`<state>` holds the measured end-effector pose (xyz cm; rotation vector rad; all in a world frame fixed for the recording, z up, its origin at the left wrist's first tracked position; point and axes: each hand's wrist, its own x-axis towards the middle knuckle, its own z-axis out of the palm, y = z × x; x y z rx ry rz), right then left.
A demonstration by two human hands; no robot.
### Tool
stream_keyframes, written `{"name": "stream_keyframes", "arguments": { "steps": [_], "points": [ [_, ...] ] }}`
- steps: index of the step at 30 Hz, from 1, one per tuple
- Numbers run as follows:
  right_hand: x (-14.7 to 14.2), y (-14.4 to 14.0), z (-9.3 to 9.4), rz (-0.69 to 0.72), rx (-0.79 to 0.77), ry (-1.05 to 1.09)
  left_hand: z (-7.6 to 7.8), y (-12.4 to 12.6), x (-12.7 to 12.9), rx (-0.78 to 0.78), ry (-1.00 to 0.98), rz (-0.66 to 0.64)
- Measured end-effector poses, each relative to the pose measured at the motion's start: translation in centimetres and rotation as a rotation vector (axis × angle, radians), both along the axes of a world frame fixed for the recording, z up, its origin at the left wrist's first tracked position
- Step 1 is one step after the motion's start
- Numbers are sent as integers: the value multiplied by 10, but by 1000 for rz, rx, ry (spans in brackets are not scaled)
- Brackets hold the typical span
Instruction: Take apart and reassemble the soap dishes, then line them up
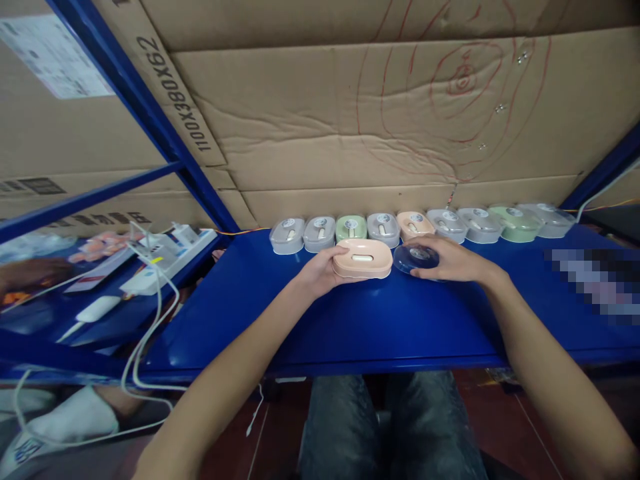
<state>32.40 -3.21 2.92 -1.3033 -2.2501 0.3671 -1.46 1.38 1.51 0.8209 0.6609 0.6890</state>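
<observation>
The left hand (320, 270) grips the pink box (363, 259) on the blue shelf (350, 320) — hold it steady. The right hand (445, 261) wraps around the clear lid (417, 257) beside it — line it up gently.

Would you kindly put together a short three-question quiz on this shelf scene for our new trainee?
1. True or false: the left hand rests on a green box.
2. Which thing does the right hand cover? A) a white power strip B) a clear lid C) a cardboard sheet
3. Fill in: the row of boxes stands along the back of the blue ____.

Key
1. False: it grips the pink box, which sits on the shelf in front of the row.
2. B: the lid lies just right of the pink box.
3. shelf
</observation>
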Motion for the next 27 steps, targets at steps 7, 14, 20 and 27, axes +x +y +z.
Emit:
{"name": "stream_keyframes", "arguments": {
  "steps": [7, 14, 20, 27],
  "points": [
    [-24, -13, 19, -49, 343, 196, 3, -2, 6, -88, -46, 47],
    [-62, -14, 5, 79, 418, 204, -3, -8, 14, -135, -76, -59],
    [-77, -14, -12, 117, 373, 192, -9, -8, 15, -116, -127, -166],
    [-83, -12, -20, 140, 372, 151, -11, -8, 17, -132, -138, -166]
  ]
}}
